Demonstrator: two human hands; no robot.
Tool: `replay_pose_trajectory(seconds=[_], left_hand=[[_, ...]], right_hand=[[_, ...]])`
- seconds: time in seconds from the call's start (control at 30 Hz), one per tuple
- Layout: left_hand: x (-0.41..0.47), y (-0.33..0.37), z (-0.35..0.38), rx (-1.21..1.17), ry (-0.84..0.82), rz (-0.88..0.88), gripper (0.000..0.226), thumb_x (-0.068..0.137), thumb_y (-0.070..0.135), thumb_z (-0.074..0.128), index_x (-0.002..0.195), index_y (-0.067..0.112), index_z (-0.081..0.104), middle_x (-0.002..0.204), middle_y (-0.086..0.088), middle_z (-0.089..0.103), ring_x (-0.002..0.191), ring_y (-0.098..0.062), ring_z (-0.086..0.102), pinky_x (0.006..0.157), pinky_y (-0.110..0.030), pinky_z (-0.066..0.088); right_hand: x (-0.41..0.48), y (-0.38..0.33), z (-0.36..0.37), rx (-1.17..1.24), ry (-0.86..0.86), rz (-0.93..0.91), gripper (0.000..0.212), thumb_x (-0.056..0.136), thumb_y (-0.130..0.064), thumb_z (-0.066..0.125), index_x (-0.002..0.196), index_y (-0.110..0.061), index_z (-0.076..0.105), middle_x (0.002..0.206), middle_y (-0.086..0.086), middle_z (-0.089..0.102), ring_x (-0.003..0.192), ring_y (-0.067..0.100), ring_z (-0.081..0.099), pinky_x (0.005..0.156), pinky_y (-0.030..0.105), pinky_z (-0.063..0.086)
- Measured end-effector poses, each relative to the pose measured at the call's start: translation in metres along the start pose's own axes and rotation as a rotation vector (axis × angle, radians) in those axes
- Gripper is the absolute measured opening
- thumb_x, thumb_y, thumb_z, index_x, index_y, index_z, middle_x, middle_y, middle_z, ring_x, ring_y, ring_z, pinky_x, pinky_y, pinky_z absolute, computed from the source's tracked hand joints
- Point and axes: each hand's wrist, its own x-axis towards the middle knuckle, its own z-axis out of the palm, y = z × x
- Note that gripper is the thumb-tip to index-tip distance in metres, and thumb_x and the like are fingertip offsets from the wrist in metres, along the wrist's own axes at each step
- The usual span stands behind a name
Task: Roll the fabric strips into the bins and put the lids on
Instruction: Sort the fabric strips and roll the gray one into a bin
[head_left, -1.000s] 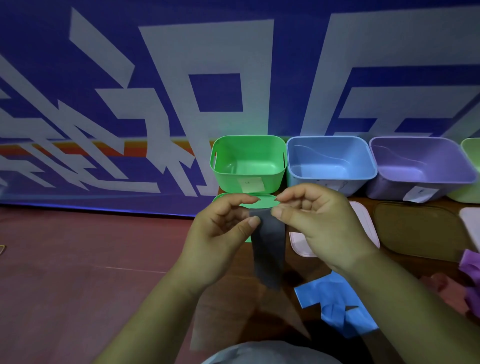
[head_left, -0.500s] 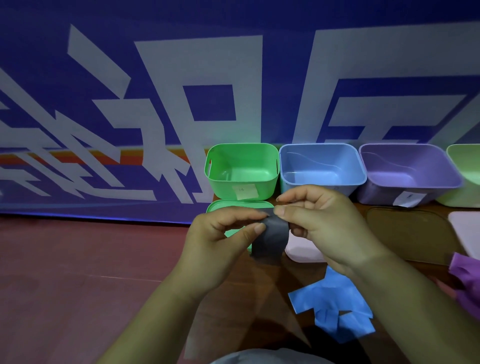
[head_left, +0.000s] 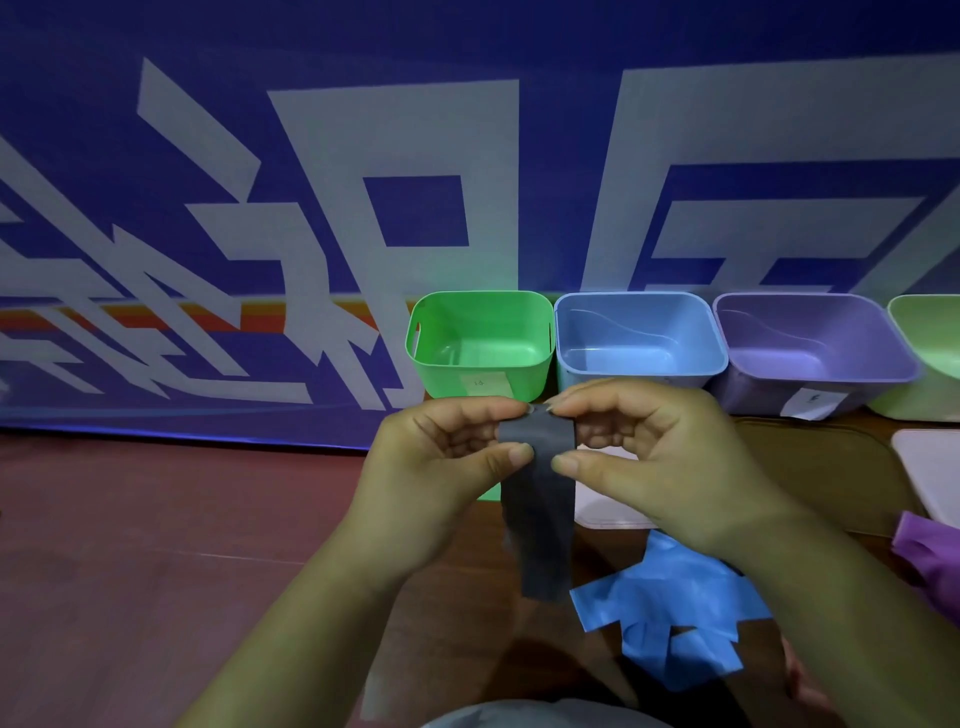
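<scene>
The dark grey fabric strip (head_left: 540, 530) is pinched at its top end between thumb and forefinger of the left hand (head_left: 441, 467) and of the right hand (head_left: 660, 467); the fingers (head_left: 519, 454) of both hands are curled and pressed onto the cloth from either side; the top end appears to be turned over into the start of a roll, though the number of turns cannot be told; most of the strip hangs loose below the fingers, above the tabletop (head_left: 156, 545), so the rolling of this strip is judged to be barely begun; just beyond the fingers the green bin (head_left: 441, 382) is seen with nothing in it, and beyond and to the right of them the blue bin (head_left: 639, 371) and the purple bin (head_left: 821, 379) are likewise bare inside; only a corner of a pale green bin (head_left: 930, 332) is shown at the far right; no lid is fitted: a green lid (head_left: 488, 493) lies flat under the left hand, a pale lid (head_left: 608, 509) under the right, and an olive lid (head_left: 821, 467) and a white lid (head_left: 930, 467) lie further right of the fingers; blue strips (head_left: 670, 613) lie unrolled below and right of the fingers, and purple fabric (head_left: 930, 556) is bunched at the right edge; nearly all of the task is thus judged to be left, every strip to be rolled and binned, every lid to be set on.
</scene>
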Motion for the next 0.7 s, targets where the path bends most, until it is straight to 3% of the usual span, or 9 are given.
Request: replay_pose_trajectory(seconds=[0.2, 0.37, 0.43, 0.57, 0.7], left_hand=[[0.003, 0.004, 0.000, -0.086, -0.021, -0.035, 0.029, 0.075, -0.007, 0.072, 0.100, 0.010, 0.072, 0.089, -0.006, 0.078, 0.085, -0.014, 0.075, 0.072, -0.017, 0.056], [0.003, 0.008, -0.001, -0.006, -0.055, 0.014, 0.030, 0.075, 0.001, 0.073, 0.102, 0.015, 0.073, 0.091, 0.001, 0.078, 0.088, -0.011, 0.074, 0.073, -0.016, 0.055], [0.003, 0.007, -0.001, 0.058, -0.059, 0.037, 0.030, 0.076, 0.010, 0.074, 0.105, 0.019, 0.074, 0.093, 0.001, 0.078, 0.089, -0.011, 0.073, 0.073, -0.016, 0.055], [0.006, -0.003, -0.008, 0.255, -0.053, 0.124, 0.028, 0.077, 0.029, 0.080, 0.103, 0.038, 0.076, 0.097, 0.003, 0.068, 0.091, -0.016, 0.065, 0.074, -0.030, 0.057], [0.006, -0.009, -0.006, 0.204, -0.128, 0.101, 0.036, 0.077, 0.024, 0.079, 0.111, 0.034, 0.072, 0.105, 0.003, 0.072, 0.096, -0.021, 0.068, 0.080, -0.045, 0.058]], right_hand=[[0.001, -0.001, -0.002, -0.188, 0.065, -0.189, 0.033, 0.071, -0.021, 0.080, 0.103, -0.027, 0.074, 0.115, -0.012, 0.068, 0.095, 0.017, 0.068, 0.083, 0.028, 0.055], [-0.002, -0.002, -0.003, -0.202, 0.113, -0.151, 0.029, 0.074, -0.028, 0.080, 0.100, -0.039, 0.073, 0.092, -0.015, 0.072, 0.086, 0.011, 0.069, 0.081, 0.026, 0.055], [-0.003, -0.002, -0.004, -0.168, 0.115, -0.128, 0.031, 0.076, -0.021, 0.083, 0.098, -0.040, 0.072, 0.088, -0.013, 0.073, 0.084, 0.010, 0.069, 0.080, 0.025, 0.056], [-0.003, 0.001, -0.002, -0.017, 0.088, -0.018, 0.026, 0.077, -0.012, 0.079, 0.095, -0.030, 0.074, 0.084, -0.009, 0.075, 0.080, 0.008, 0.071, 0.079, 0.024, 0.057], [-0.001, 0.004, -0.001, 0.130, 0.084, 0.086, 0.019, 0.072, -0.024, 0.076, 0.091, -0.021, 0.075, 0.079, 0.002, 0.075, 0.074, 0.013, 0.070, 0.076, 0.029, 0.058]])
